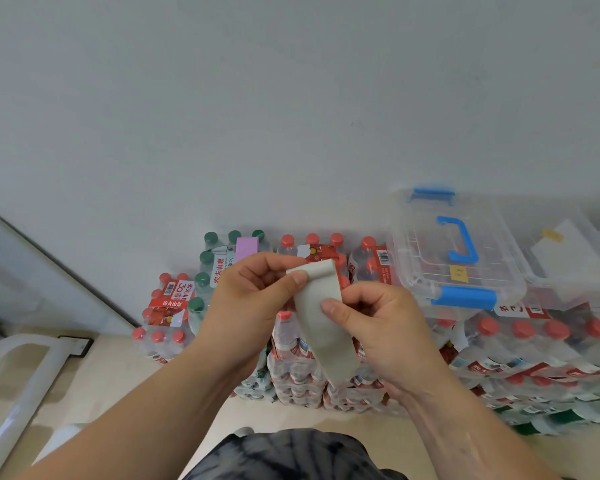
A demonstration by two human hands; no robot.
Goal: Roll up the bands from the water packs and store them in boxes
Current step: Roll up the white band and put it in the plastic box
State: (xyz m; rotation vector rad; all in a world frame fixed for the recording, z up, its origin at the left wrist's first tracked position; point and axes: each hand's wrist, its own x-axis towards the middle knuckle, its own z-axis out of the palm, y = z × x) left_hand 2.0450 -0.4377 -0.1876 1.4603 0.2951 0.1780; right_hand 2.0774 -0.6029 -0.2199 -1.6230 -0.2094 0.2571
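Note:
A pale grey-green band (321, 327) hangs between my two hands in front of the stacked water packs (298, 368). My left hand (253, 299) pinches the band's top end, which curls over at thumb and fingertips. My right hand (378, 317) pinches the band a little lower, thumb on its front face. The band's free end hangs down toward the packs. A pink band (246, 248) lies on a green-capped pack at the back. A clear box with blue latches and handle (454, 258) sits closed on the packs to the right.
Red-capped and green-capped bottle packs (168, 306) are stacked along the white wall. A second clear container with white paper (568, 261) stands at far right. A white frame (25, 375) lies on the floor at left.

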